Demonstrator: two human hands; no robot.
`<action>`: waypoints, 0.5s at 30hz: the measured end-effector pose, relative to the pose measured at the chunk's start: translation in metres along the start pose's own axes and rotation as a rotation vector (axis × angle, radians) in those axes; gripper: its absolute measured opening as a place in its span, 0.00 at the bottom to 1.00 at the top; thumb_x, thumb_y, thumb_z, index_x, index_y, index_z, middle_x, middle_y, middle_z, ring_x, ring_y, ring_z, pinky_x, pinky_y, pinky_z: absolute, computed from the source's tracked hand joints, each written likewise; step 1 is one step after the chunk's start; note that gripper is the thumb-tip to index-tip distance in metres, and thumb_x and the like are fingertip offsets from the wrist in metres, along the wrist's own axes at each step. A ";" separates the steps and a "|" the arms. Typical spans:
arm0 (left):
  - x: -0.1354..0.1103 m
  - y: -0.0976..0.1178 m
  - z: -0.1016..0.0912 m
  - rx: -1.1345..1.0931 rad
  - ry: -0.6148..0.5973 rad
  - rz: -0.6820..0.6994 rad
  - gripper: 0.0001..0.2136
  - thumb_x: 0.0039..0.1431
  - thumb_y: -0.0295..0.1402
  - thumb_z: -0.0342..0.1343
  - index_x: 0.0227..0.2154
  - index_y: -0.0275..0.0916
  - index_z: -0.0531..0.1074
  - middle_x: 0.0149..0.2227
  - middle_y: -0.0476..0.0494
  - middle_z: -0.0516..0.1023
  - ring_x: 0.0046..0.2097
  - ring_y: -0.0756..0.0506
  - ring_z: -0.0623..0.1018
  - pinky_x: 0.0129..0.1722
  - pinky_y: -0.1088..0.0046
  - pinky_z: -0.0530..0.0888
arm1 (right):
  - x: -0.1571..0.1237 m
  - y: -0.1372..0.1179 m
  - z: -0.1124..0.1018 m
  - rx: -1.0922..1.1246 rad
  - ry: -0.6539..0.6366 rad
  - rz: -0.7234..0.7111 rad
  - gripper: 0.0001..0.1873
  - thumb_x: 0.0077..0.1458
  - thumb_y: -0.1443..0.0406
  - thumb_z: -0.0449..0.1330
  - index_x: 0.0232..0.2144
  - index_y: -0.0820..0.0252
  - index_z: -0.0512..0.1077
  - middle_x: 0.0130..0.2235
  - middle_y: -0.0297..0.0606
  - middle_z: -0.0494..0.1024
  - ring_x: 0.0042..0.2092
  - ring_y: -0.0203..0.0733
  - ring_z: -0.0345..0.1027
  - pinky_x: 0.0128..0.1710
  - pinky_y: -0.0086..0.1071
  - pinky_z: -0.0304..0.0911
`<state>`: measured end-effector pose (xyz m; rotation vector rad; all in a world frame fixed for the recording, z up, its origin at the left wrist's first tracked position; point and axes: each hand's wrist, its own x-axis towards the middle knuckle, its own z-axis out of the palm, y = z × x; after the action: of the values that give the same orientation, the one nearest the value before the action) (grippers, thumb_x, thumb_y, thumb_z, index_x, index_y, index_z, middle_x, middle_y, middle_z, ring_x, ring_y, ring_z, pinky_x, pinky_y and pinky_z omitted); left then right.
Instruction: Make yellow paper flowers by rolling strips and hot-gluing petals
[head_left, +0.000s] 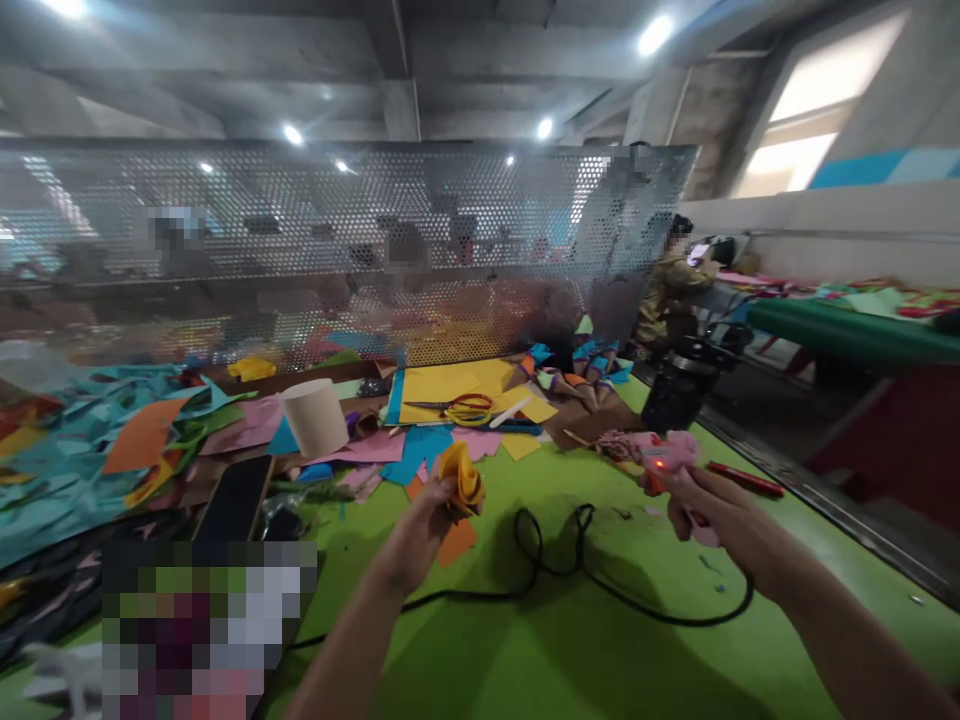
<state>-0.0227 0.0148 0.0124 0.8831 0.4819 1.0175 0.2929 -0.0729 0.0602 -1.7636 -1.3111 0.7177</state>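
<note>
A rolled yellow paper flower [463, 478] is pinched in the fingers of my left hand [420, 530], held up over the green table [480, 670]. My right hand [724, 510] grips a pink hot glue gun [673, 450] by its handle. A small red light glows on the gun's side, and its nozzle points left toward the middle of the table. A black cord [517, 595] loops across the tabletop between my hands. Beneath the flower lies an orange paper scrap [456, 542].
Scissors [469, 408] rest on yellow sheets at the back. A paper roll [315, 417], a phone [236, 500] and heaped coloured scraps [67, 450] fill the left. Paper cones [592, 385] lie at the back right, near a red pen [745, 479]. Behind stands a perforated metal screen [337, 260]; a person [664, 290] sits beyond.
</note>
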 end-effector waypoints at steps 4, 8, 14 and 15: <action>-0.001 0.000 0.000 -0.006 -0.013 -0.008 0.15 0.51 0.39 0.62 0.40 0.38 0.75 0.34 0.46 0.76 0.35 0.47 0.72 0.40 0.71 0.67 | 0.002 0.033 -0.010 -0.039 0.036 0.170 0.29 0.48 0.38 0.54 0.20 0.55 0.70 0.24 0.37 0.74 0.28 0.43 0.68 0.30 0.34 0.63; -0.001 0.000 0.002 0.002 -0.037 0.011 0.13 0.53 0.39 0.61 0.38 0.37 0.75 0.32 0.46 0.76 0.34 0.47 0.72 0.41 0.71 0.67 | 0.006 0.043 -0.009 -0.124 0.040 0.225 0.28 0.48 0.42 0.57 0.35 0.57 0.77 0.43 0.46 0.81 0.45 0.56 0.73 0.41 0.39 0.66; -0.002 -0.003 0.002 0.005 -0.034 0.096 0.13 0.54 0.38 0.60 0.41 0.39 0.73 0.34 0.46 0.75 0.37 0.46 0.72 0.41 0.70 0.67 | -0.002 0.032 -0.018 -0.698 0.054 0.134 0.24 0.56 0.46 0.53 0.19 0.53 0.69 0.30 0.49 0.78 0.30 0.55 0.71 0.28 0.43 0.57; -0.002 -0.003 0.001 0.013 -0.029 0.104 0.14 0.55 0.38 0.60 0.43 0.40 0.73 0.35 0.46 0.76 0.38 0.46 0.72 0.42 0.70 0.67 | -0.005 0.028 -0.019 -0.737 0.085 0.123 0.22 0.57 0.47 0.53 0.19 0.52 0.68 0.30 0.49 0.78 0.29 0.53 0.70 0.27 0.43 0.55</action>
<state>-0.0209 0.0116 0.0103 0.9409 0.4217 1.0963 0.3210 -0.0867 0.0457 -2.4355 -1.5313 0.2119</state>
